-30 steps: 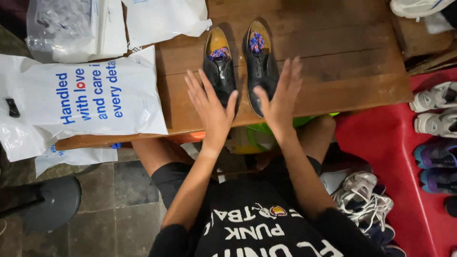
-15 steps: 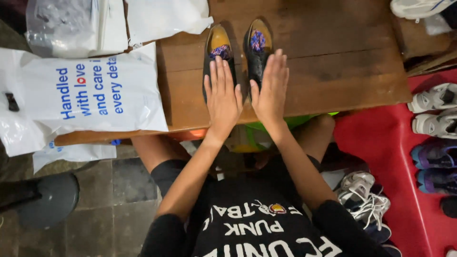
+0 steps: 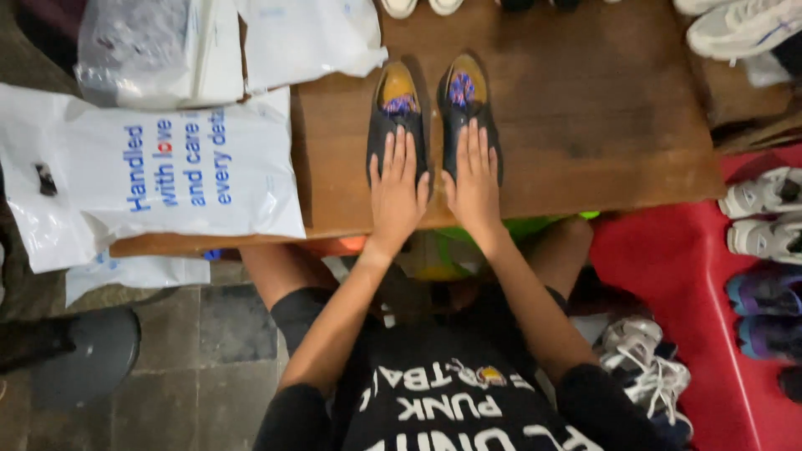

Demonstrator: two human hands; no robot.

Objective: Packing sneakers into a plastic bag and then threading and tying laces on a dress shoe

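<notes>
A pair of black leather shoes with yellow insoles stands side by side on the wooden table (image 3: 585, 125), toes toward me. My left hand (image 3: 397, 190) lies flat, fingers stretched, on the toe of the left shoe (image 3: 396, 104). In the same way, my right hand (image 3: 474, 179) rests flat on the toe of the right shoe (image 3: 464, 88). Neither hand curls around a shoe. A bit of blue and red stuffing shows inside each shoe.
White plastic mailer bags (image 3: 167, 167) cover the table's left part, with more bags (image 3: 309, 33) behind. Several sneakers (image 3: 764, 213) line a red mat on the right, and a white pair (image 3: 647, 372) lies by my knee. A grey stool (image 3: 83, 355) stands lower left.
Both hands have gone from hovering with spread fingers near the table's front edge to lying flat on the shoe toes, fingers drawn together.
</notes>
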